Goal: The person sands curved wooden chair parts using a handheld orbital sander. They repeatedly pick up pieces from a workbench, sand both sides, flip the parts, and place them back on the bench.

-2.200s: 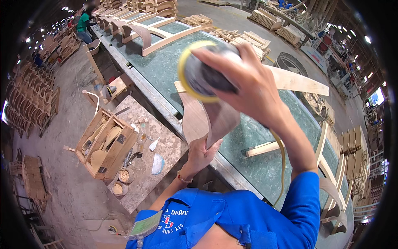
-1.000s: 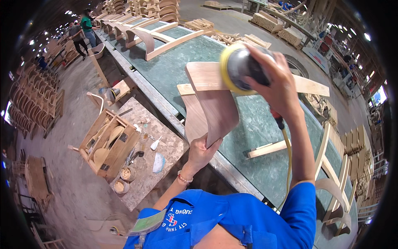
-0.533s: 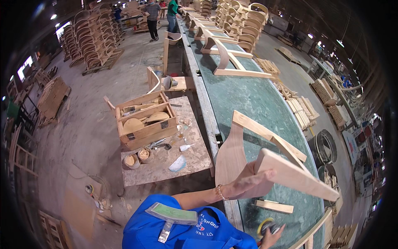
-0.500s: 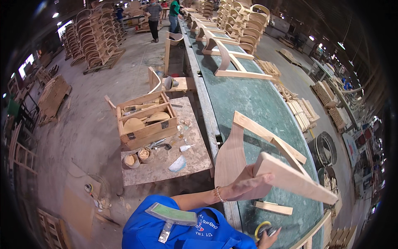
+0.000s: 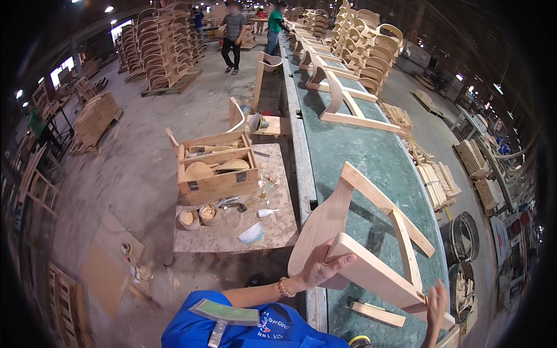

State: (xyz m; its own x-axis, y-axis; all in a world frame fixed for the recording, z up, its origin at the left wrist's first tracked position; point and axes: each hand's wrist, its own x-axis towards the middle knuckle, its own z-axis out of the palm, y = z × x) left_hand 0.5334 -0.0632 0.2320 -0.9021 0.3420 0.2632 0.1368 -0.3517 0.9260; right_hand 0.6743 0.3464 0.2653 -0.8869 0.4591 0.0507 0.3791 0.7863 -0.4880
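Note:
A pale wooden chair frame (image 5: 371,232) with a curved backrest panel lies tilted on the long green workbench (image 5: 360,156). My left hand (image 5: 324,265) grips the lower edge of the curved panel where it meets a thick rail. My right hand (image 5: 436,301) rests against the far end of that rail, fingers around its edge. A yellow sander (image 5: 358,341) shows only as a sliver at the bottom edge, in neither hand. A loose wooden bar (image 5: 377,313) lies on the bench under the frame.
A low board table (image 5: 232,226) to my left carries a wooden crate (image 5: 217,171) of parts, small bowls and tools. More chair frames (image 5: 348,110) lie farther along the bench. Stacked chair parts (image 5: 159,52) and people (image 5: 234,35) stand at the far end.
My right hand has put down the yellow sander it held over the panel and now holds the frame's rail. The frame has been turned, and my view has swung toward the left.

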